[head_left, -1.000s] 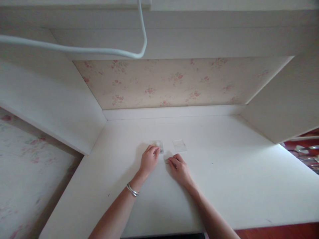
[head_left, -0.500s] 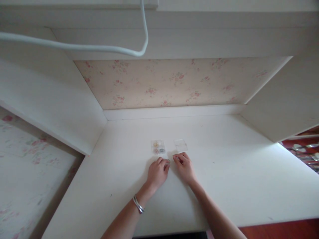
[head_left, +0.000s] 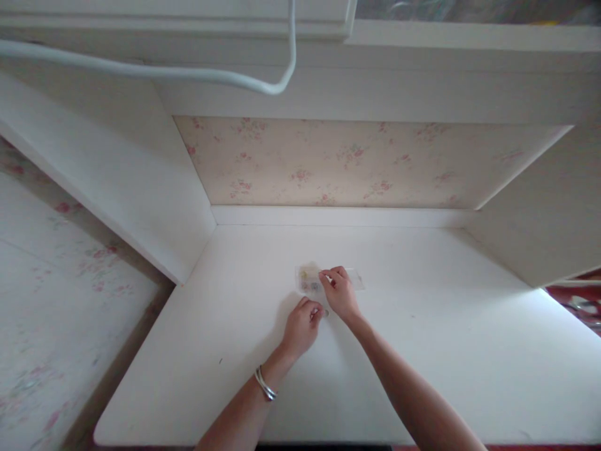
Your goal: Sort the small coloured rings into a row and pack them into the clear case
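Note:
A clear divided box (head_left: 298, 275) stands on the white tabletop, with small yellowish, pinkish and dark pieces in its compartments. Its clear flat lid (head_left: 357, 279) lies to the right, partly covered by my right hand (head_left: 342, 295). That hand is closed in a pinch over the box's right side; whatever its fingertips hold is too small to make out. Nearer to me, my left hand (head_left: 301, 324), with a silver bangle (head_left: 266, 384) at the wrist, pinches low over the table. A small round greyish piece (head_left: 327, 312) shows at its fingertips.
The white tabletop (head_left: 446, 357) ends at a low back ledge (head_left: 338, 217), with side panels left and right. A pale cable (head_left: 197, 73) hangs across the upper left. A small dark mark (head_left: 220, 361) is on the table at left.
My right hand has moved forward and left from beside the lid to over the box. My left hand stays in its pinch in front of the box. The view has shifted slightly.

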`<action>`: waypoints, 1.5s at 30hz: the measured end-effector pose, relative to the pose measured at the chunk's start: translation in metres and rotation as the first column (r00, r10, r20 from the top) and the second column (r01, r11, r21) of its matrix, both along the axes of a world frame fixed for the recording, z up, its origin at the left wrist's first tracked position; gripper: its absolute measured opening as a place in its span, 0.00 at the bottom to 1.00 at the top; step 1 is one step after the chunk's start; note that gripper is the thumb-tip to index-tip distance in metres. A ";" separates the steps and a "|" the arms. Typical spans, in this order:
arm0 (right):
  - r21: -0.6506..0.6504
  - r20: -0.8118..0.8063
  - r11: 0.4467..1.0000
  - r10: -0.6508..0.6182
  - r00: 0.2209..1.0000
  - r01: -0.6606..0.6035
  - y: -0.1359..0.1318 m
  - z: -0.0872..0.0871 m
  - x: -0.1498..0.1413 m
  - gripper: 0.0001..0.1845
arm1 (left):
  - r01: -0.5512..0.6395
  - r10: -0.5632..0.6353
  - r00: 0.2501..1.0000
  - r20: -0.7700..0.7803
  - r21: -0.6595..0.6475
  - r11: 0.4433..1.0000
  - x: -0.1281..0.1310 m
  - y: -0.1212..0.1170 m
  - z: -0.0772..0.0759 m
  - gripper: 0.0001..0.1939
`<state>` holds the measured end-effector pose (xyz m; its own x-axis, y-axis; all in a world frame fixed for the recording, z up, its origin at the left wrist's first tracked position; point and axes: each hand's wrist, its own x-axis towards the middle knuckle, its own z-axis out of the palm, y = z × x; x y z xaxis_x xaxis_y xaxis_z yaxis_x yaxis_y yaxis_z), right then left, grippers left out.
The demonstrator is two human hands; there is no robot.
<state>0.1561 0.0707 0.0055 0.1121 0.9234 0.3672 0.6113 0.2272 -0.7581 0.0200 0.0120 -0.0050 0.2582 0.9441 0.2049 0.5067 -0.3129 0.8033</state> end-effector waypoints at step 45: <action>-0.099 0.453 0.972 0.235 0.860 -0.213 -0.077 -0.017 0.022 0.10 | -0.164 0.193 0.940 -0.281 0.123 0.979 -0.001 0.109 0.010 0.07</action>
<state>0.1777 -0.0066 -0.0110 -0.2707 0.9197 0.2844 0.8287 0.3730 -0.4173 0.0187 0.1214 0.0047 0.1492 0.9596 0.2387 0.7677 -0.2646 0.5837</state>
